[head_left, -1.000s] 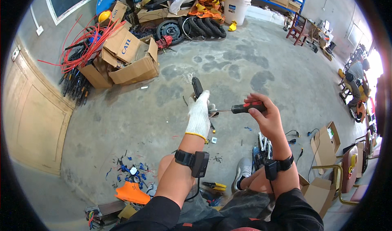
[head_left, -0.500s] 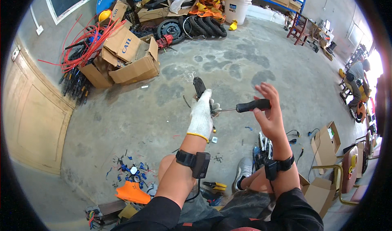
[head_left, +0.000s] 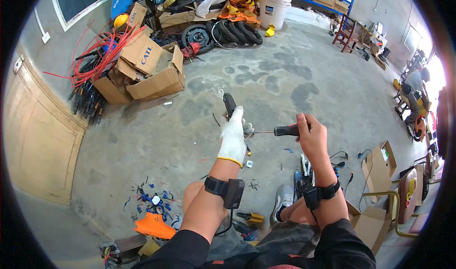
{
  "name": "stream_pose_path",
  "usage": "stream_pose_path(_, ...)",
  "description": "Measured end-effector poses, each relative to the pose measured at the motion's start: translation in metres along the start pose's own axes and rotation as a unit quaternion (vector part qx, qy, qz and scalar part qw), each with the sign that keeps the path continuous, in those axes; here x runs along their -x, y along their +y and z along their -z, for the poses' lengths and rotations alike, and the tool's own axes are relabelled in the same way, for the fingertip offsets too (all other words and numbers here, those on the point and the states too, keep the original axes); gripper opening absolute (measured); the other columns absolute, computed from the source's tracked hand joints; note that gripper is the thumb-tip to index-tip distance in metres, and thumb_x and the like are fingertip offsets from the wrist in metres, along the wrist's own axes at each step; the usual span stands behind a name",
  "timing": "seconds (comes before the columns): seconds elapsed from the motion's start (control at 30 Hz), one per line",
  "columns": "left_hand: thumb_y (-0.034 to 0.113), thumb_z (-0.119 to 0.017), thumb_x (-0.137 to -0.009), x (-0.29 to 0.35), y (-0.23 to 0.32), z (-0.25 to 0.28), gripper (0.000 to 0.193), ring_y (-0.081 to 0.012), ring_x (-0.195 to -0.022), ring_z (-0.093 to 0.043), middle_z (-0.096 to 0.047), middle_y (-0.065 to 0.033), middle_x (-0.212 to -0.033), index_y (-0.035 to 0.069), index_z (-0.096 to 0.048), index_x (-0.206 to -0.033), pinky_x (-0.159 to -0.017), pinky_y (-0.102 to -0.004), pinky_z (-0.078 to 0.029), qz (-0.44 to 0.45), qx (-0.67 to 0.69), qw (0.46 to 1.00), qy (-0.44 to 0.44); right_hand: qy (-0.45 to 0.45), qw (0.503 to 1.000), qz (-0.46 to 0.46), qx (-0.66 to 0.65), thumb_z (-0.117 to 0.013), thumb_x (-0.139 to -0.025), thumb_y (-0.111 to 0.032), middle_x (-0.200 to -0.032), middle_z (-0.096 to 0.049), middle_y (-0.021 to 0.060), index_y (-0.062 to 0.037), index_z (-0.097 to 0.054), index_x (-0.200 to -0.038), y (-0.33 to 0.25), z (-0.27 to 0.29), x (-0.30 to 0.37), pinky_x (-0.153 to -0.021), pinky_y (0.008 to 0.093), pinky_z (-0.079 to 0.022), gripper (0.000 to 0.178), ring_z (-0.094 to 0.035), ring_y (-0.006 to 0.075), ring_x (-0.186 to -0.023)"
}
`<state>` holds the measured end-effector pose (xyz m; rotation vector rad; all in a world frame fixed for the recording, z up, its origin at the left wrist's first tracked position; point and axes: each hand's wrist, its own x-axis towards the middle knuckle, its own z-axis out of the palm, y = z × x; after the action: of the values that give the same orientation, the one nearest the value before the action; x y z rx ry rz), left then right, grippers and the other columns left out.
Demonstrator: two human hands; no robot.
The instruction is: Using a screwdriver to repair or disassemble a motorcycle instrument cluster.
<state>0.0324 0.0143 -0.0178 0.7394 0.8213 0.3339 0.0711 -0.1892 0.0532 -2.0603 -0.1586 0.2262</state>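
My left hand (head_left: 234, 133), in a white knitted glove with a yellow cuff edge, is closed around a dark elongated part (head_left: 229, 103) whose black end sticks out beyond the fingers. What kind of part it is I cannot make out. My bare right hand (head_left: 312, 137) grips the black handle of a screwdriver (head_left: 286, 130). Its thin metal shaft points left, and the tip meets the part at the gloved fingers, where the contact itself is hidden. A thin dark wire (head_left: 216, 120) shows beside the glove.
Below left lie blue connector scraps (head_left: 154, 202) and an orange piece (head_left: 155, 225). Yellow-handled pliers (head_left: 251, 217) lie between my legs. Cardboard boxes (head_left: 156, 76) with red cable stand far left, tyres (head_left: 237, 33) behind. At far right a person (head_left: 415, 91) sits; an open carton (head_left: 381, 162) is nearer.
My right hand's fingers, stretched out before, have curled round the screwdriver handle. The screwdriver has shifted slightly. The gloved hand stays nearly in place, with the dark part a little lower.
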Motion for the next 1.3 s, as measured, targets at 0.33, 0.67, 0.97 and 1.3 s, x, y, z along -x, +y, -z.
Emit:
stream_pose_path(0.33, 0.031, -0.068, -0.095, 0.011, 0.007, -0.002, 0.030, -0.0130, -0.055, -0.058, -0.052, -0.0005, -0.078, 0.014, -0.051, -0.112, -0.049, -0.0311, -0.053, -0.032, 0.016, 0.999, 0.013, -0.095, 0.938, 0.317, -0.107, -0.073, -0.089, -0.006, -0.117, -0.068, 0.0138, -0.0010, -0.057, -0.134, 0.021, 0.003, -0.001, -0.094, 0.0356, -0.052, 0.048, -0.065, 0.0230, -0.111)
stream_pose_path(0.67, 0.033, -0.067, -0.095, 0.006, 0.009, 0.006, 0.031, -0.0137, -0.056, -0.060, -0.054, -0.0018, -0.080, 0.010, -0.051, -0.108, -0.050, -0.0305, -0.053, -0.032, -0.020, 0.999, 0.008, -0.045, 0.999, 0.005, 0.014, -0.073, -0.093, -0.020, -0.086, -0.074, 0.0084, 0.0041, -0.065, -0.120, -0.007, 0.006, 0.007, -0.057, 0.0283, -0.052, 0.037, -0.068, 0.0155, -0.070)
stream_pose_path(0.97, 0.037, -0.073, -0.091, 0.004, 0.005, 0.006, 0.035, -0.0196, -0.060, -0.065, -0.059, -0.0033, -0.080, 0.009, -0.053, -0.099, -0.054, -0.0340, -0.055, -0.045, 0.041, 0.998, 0.022, -0.073, 0.917, 0.339, -0.197, -0.073, -0.089, -0.005, -0.129, -0.064, 0.0139, -0.0051, -0.042, -0.146, 0.023, -0.007, 0.008, -0.098, 0.0354, -0.052, 0.064, -0.065, 0.0229, -0.115)
stream_pose_path(1.3, 0.031, -0.068, -0.094, 0.004, 0.002, 0.005, 0.032, -0.0140, -0.056, -0.058, -0.054, -0.0017, -0.079, 0.009, -0.052, -0.110, -0.050, -0.0303, -0.050, -0.059, -0.036, 0.997, -0.018, -0.110, 0.971, 0.170, -0.127, -0.082, -0.082, -0.009, -0.096, -0.074, 0.0076, -0.0016, -0.067, -0.114, 0.015, 0.008, 0.004, -0.073, 0.0288, -0.056, 0.036, -0.067, 0.0120, -0.078)
